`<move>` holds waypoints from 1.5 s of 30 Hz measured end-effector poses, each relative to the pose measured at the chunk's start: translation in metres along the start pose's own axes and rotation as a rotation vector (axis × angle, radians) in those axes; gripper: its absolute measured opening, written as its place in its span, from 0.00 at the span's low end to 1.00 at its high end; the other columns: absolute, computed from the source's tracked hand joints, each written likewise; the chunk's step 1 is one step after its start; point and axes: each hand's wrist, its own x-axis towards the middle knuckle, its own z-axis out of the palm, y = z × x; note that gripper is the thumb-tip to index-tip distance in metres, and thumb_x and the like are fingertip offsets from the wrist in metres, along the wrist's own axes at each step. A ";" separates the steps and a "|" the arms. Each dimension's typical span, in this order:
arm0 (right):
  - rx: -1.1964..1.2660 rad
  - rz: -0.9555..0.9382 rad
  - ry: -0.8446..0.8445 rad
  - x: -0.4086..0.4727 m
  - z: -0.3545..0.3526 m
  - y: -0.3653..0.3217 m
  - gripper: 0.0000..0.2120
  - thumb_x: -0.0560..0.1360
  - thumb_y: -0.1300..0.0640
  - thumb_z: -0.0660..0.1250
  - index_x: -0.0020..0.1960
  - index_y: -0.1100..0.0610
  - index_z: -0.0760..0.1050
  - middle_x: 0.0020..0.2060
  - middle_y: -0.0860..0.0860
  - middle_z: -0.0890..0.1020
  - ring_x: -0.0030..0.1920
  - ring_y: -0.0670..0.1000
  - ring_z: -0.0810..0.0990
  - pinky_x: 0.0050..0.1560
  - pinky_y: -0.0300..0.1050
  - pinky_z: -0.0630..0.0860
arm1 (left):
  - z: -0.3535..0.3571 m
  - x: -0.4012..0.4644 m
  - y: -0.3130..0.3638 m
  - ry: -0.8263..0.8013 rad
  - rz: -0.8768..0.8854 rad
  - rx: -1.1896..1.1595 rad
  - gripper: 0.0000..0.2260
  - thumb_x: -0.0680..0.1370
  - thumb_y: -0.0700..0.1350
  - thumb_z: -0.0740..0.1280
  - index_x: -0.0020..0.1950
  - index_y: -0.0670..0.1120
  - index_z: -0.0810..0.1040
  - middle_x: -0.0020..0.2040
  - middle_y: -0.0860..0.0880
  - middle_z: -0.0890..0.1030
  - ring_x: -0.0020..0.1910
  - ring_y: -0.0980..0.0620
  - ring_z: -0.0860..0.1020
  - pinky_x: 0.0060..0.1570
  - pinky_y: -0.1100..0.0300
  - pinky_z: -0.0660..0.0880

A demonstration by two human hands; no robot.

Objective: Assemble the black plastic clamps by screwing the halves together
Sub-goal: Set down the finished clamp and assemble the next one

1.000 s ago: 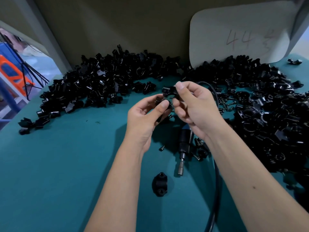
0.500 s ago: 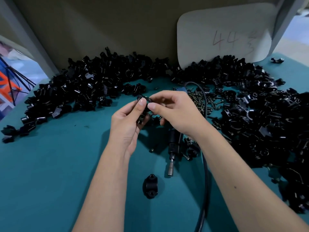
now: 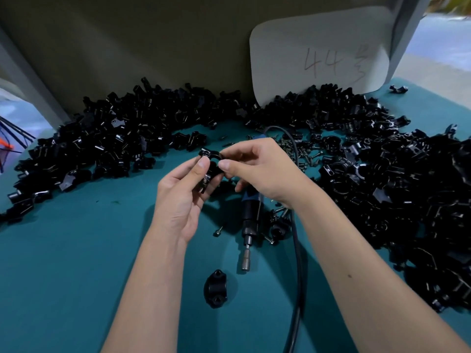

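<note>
Teal table (image 3: 63, 263), black clamp-half heaps (image 3: 114, 146) behind, both hands pinching clamp halves (image 3: 210, 161), screwdriver (image 3: 251, 217) beneath, lone clamp (image 3: 215, 288) nearer

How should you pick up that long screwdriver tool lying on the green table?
Probably by the thick black body of the electric screwdriver, coming down from above. It lies flat on the table, its metal tip pointing toward the person; the body is the widest part. Both hands are busy, and the right hand hides its top end.

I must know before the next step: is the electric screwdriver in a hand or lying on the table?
Lying on the table. The electric screwdriver rests on the green mat, bit toward the person; both hands hold clamp halves instead.
</note>
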 end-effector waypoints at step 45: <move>-0.300 -0.231 0.185 -0.008 -0.044 0.000 0.07 0.77 0.60 0.75 0.53 0.50 0.88 0.44 0.42 0.88 0.48 0.42 0.86 0.52 0.39 0.80 | 0.025 0.005 -0.032 -0.124 0.206 0.240 0.10 0.76 0.36 0.76 0.56 0.43 0.87 0.54 0.39 0.86 0.53 0.43 0.86 0.50 0.54 0.83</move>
